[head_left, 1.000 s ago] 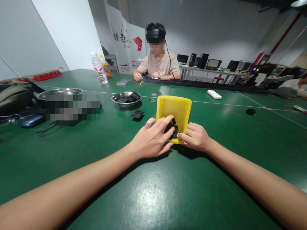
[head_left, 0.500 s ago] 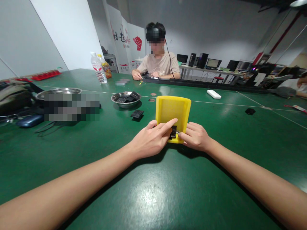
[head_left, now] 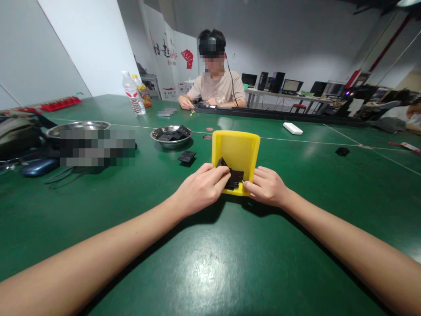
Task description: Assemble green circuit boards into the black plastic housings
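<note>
In front of me on the green table, a yellow plastic holder [head_left: 235,147] has its tall back wall raised and its front open towards me. My left hand [head_left: 204,186] reaches in from the left, its fingers closed on a black plastic piece [head_left: 222,162]. Flat black parts [head_left: 236,178] lie low in the holder beside those fingertips. At the holder's right side, my right hand [head_left: 270,186] has its fingers curled and grips the edge. A small shiny metal bit [head_left: 243,180] shows by its thumb; whether the thumb touches it I cannot tell.
Behind my left hand lies a loose black piece [head_left: 187,157], near a steel bowl [head_left: 158,142] of black parts. Further left are a larger steel bowl [head_left: 98,125] and a blue case [head_left: 39,167]. A white box [head_left: 292,128] sits back right; a person [head_left: 219,85] works opposite.
My left hand has drawn slightly left, its extended index finger now bent, and a tilted black piece shows at its fingertips. More black parts are uncovered. My right hand keeps its grip.
</note>
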`<state>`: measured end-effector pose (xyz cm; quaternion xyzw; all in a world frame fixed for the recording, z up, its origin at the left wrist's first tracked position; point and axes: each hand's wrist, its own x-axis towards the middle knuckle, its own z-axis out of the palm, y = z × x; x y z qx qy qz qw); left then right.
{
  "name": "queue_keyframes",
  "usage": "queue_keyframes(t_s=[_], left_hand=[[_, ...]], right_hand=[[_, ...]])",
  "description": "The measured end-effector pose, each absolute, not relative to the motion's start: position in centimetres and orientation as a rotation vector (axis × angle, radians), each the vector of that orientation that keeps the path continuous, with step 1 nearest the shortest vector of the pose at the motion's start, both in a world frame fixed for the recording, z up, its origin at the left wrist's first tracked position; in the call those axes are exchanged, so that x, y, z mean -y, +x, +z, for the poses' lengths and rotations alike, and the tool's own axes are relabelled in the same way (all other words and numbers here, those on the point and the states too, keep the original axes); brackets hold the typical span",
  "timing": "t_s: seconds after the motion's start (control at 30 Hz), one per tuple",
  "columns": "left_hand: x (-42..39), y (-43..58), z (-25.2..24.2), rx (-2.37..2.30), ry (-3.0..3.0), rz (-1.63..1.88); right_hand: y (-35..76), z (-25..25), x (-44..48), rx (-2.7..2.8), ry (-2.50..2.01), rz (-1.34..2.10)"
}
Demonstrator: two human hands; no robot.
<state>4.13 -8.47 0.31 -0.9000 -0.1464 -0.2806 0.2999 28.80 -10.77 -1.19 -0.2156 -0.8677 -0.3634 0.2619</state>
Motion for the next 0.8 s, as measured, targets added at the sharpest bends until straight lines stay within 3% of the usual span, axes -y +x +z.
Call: queue_keyframes(t_s=[0.47,0.8], left_hand=[[8.7,4.4,1.0,0.405,-2.29,-0.673],[8.6,3.9,1.5,0.236,-2.253,-0.877]], right_hand=[[28.4,-1.1,10.8,2.337,-0.571,-1.04],[28.8,-1.3,10.7,2.324,-0.588,-1.022]])
